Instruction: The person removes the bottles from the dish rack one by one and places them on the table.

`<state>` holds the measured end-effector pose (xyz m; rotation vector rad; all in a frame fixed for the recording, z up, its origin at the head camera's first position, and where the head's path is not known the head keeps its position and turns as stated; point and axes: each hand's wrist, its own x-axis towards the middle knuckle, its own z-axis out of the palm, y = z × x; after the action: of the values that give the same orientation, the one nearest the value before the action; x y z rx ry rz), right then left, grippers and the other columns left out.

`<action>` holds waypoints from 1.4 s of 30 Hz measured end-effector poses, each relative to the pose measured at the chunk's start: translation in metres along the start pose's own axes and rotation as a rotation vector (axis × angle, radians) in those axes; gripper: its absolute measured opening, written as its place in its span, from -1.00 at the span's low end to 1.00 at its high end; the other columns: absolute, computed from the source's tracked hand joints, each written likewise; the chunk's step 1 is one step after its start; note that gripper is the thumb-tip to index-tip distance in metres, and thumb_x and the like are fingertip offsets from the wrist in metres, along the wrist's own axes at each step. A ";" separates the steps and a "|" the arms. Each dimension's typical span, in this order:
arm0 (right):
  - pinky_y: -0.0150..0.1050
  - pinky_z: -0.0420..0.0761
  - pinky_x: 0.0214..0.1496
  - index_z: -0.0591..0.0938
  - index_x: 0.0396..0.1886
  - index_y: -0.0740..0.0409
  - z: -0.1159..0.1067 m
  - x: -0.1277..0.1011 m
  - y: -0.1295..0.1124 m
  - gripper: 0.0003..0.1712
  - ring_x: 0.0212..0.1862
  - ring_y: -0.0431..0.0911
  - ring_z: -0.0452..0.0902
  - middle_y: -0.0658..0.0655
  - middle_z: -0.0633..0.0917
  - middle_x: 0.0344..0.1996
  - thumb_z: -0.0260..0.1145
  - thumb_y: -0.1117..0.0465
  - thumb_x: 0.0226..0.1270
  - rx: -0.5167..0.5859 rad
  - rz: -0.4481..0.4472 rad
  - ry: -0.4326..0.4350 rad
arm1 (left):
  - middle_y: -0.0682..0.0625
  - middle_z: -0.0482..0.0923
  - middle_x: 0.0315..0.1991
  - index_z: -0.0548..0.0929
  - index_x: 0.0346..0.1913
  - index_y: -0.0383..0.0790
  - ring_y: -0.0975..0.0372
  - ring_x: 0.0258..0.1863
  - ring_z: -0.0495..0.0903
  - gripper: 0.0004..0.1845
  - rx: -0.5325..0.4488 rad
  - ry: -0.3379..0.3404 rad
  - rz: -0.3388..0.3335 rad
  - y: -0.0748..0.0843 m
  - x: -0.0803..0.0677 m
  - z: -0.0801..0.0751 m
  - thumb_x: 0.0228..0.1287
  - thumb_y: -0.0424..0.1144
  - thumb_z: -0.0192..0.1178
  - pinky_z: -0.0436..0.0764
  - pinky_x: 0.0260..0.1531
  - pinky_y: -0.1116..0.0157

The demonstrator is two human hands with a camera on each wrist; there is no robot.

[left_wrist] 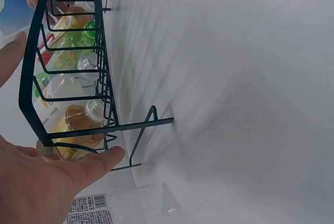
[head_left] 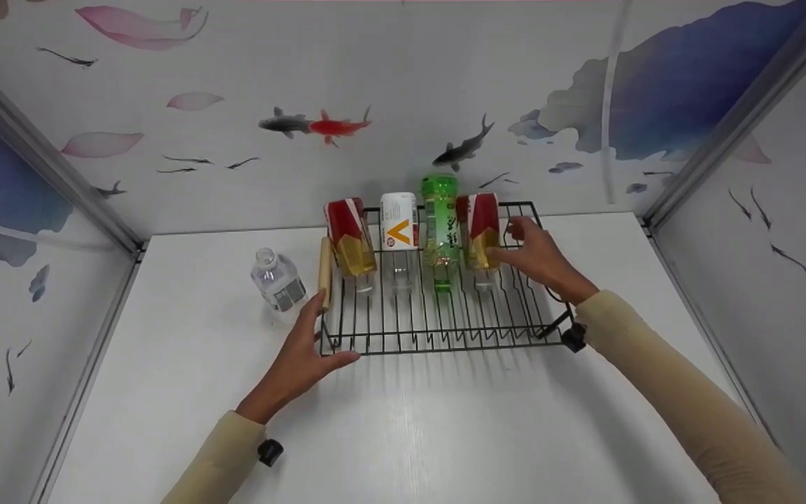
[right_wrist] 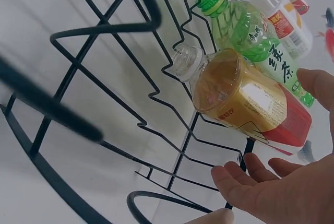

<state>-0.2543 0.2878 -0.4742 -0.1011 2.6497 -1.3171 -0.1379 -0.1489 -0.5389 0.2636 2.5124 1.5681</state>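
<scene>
A black wire rack [head_left: 445,333] stands on the table with a wooden handle [head_left: 324,273] at its left side. My left hand [head_left: 294,367] is at the rack's front left corner, fingertips at the handle and thumb stretched out. Four bottles lie side by side in the rack, necks toward me: a red-and-gold one [head_left: 351,234], a white-labelled one [head_left: 398,220], a green tea bottle [head_left: 440,224] and another red-and-gold bottle [right_wrist: 255,101] at the right. Beside that last bottle is my right hand [head_left: 543,259], fingers loosely spread, thumb overlapping its edge.
A clear, capless bottle [head_left: 278,280] stands on the white table [head_left: 431,427], left of the rack. Behind the rack rises a white wall [head_left: 389,63] painted with fish and petals. Side panels [head_left: 788,203] with metal edges close in both sides.
</scene>
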 end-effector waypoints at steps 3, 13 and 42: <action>0.38 0.36 0.61 0.18 0.72 0.27 0.002 0.005 0.000 0.08 0.63 0.33 0.24 0.41 0.35 0.62 0.48 -0.17 0.51 -0.014 -0.008 -0.004 | -0.15 -0.01 0.79 -0.10 0.83 0.01 -0.13 0.73 0.10 0.38 0.006 0.005 -0.010 0.000 0.002 0.002 0.18 0.03 0.71 0.34 0.57 -0.29; 0.31 0.49 0.54 0.22 0.72 0.27 0.009 0.014 -0.001 0.04 0.57 0.31 0.37 0.37 0.43 0.59 0.51 -0.08 0.51 -0.025 -0.033 -0.019 | -0.20 -0.05 0.80 -0.19 0.83 0.09 -0.20 0.73 0.11 0.48 -0.010 0.012 -0.039 -0.005 0.006 0.005 0.11 0.08 0.75 0.20 0.60 -0.38; 0.26 0.52 0.54 0.22 0.62 0.36 0.016 0.026 0.000 -0.03 0.50 0.30 0.45 0.41 0.46 0.50 0.52 0.02 0.51 0.057 0.049 -0.074 | -0.30 0.26 0.67 -0.16 0.83 0.14 -0.17 0.64 0.33 0.46 -0.094 0.035 -0.029 -0.010 0.006 0.009 0.10 0.02 0.76 0.34 0.50 -0.43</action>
<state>-0.2769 0.2716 -0.4875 -0.0758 2.5353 -1.3450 -0.1422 -0.1441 -0.5519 0.1876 2.4480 1.6884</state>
